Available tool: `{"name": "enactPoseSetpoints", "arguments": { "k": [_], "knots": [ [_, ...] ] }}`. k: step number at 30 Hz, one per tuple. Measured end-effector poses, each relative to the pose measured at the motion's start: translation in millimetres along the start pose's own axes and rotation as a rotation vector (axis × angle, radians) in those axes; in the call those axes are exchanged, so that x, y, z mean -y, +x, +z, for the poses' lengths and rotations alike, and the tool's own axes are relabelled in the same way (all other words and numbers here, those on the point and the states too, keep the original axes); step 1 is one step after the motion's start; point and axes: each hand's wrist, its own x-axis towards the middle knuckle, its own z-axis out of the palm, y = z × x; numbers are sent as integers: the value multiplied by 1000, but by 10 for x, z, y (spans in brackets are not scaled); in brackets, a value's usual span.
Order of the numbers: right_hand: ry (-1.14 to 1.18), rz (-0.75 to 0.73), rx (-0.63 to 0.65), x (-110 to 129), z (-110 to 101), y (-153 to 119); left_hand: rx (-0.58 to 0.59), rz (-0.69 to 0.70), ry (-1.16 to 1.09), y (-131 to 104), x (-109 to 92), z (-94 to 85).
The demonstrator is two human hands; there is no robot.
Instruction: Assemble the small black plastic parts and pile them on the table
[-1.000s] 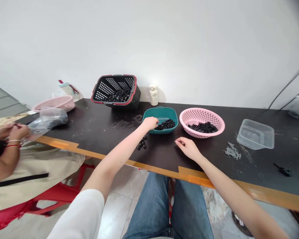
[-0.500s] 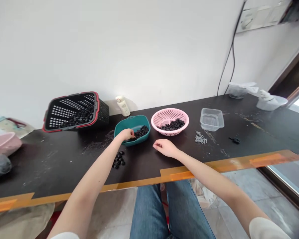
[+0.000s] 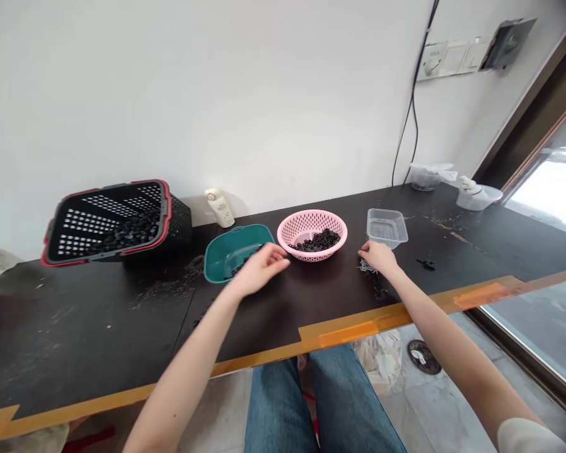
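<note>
My left hand hovers over the front right of the teal basket, which holds small black parts. Its fingers are curled towards the thumb, and whatever lies between them is too small to make out. To its right stands a pink colander with more small black pieces. Over a small heap of thin grey pins, my right hand has its fingertips pinched together. I cannot see what is in that pinch. Just behind it stands a clear plastic tub.
A black basket with red edging leans at the back left, holding black pieces. Beside it is a white bottle. A few black bits lie to the right. Orange tape runs along the table's front edge.
My left hand has lifted out of the teal basket and moved right. My right hand has gone from the table's middle to the grey pins. The view has turned right.
</note>
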Motion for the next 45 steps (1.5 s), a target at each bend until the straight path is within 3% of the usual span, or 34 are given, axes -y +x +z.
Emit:
{"name": "enactPoseSetpoints", "arguments": {
  "k": [2, 4, 6, 9, 11, 14, 17, 21, 24, 29, 32, 38, 42, 45],
  "knots": [
    [-24, 34, 9, 52, 70, 38, 205, 36, -131, -91, -117, 376],
    [-30, 50, 27, 103, 105, 75, 321, -1, -245, -144, -80, 680],
    [-19, 48, 52, 131, 96, 108, 243, -52, -344, -155, 76, 879],
    [24, 11, 75, 142, 18, 96, 56, -111, -594, -135, 348, 1005],
    [61, -36, 77, 170, -55, 6, 24, -144, -783, -129, 458, 1017],
    [242, -188, 148, 350, -142, -242, 72, -198, -1001, -138, 500, 995],
    [813, -400, 390, 749, -116, -499, 133, -241, -1210, -145, 507, 964],
    [1111, -515, 490, 1356, 157, -667, 170, -278, -1410, -147, 586, 925],
    [1180, -515, 451, 1568, 422, -700, 149, -300, -1460, -135, 665, 910],
    [1306, -349, 408, 1484, 617, -706, 105, -319, -1467, -75, 707, 912],
    [1333, -373, 340, 1420, 566, -687, 103, -324, -1468, -51, 688, 896],
    [1340, -378, 343, 1431, 450, -657, 134, -335, -1489, -30, 670, 865],
    [1240, -385, 286, 1431, 458, -669, 93, -338, -1519, -18, 676, 885],
    [1131, -474, 219, 1420, 463, -694, 45, -334, -1527, -20, 675, 898]
  ]
}}
